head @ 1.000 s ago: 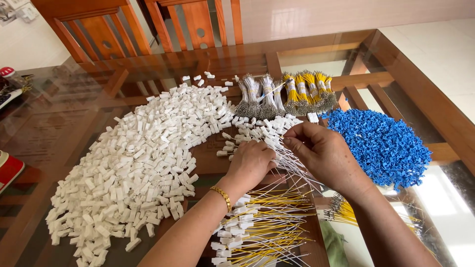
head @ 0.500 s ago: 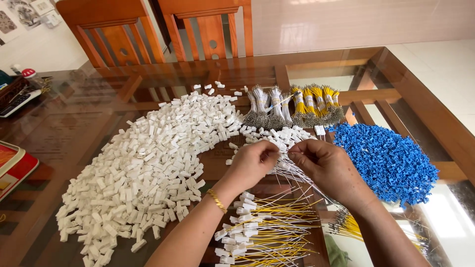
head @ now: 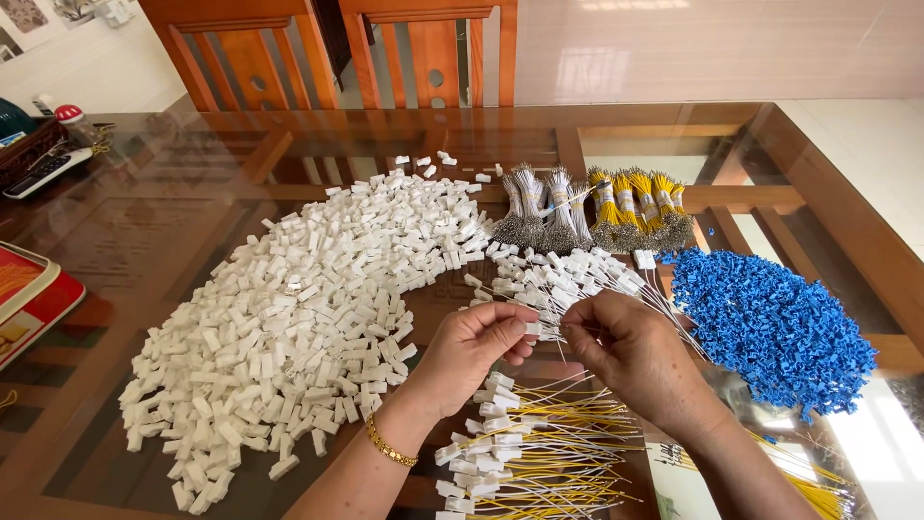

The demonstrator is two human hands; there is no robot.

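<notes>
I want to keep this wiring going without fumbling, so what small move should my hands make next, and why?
Probably push the thin wire in the right hand into the small white connector pinched by the left hand. The two hands meet at that piece, and finished wires with white ends lie just below, so seating this one looks like the natural step.

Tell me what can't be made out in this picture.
- Head view: the piece pinched between left hand and right hand is covered by fingertips.
- The wire pile runs off the bottom edge.
- The red box is cut by the left edge.
- Single blue pieces are too small to tell shape.
</notes>
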